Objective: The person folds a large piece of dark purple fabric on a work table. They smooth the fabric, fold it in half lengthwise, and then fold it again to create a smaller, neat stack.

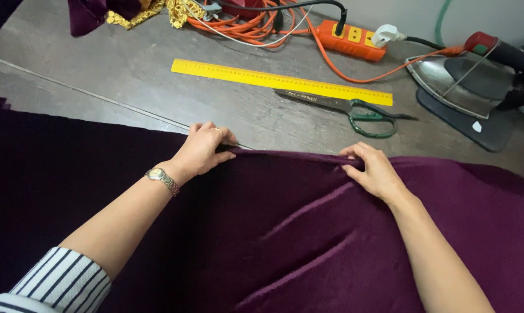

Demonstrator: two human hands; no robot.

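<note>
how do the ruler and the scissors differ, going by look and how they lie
The ruler is a long, flat, plain yellow strip; the scissors are shorter, with dark metal blades and green loop handles. The ruler lies farther from the person, the scissors just on the near side of it, close beside its right part. The ruler is one rigid piece; the scissors are two hinged blades, shut. Both lie flat on the grey table, slanting the same way, beyond the purple fabric.

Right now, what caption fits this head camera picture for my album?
Left hand and right hand grip the purple velvet cloth's edge near a yellow ruler, scissors, iron.
</note>
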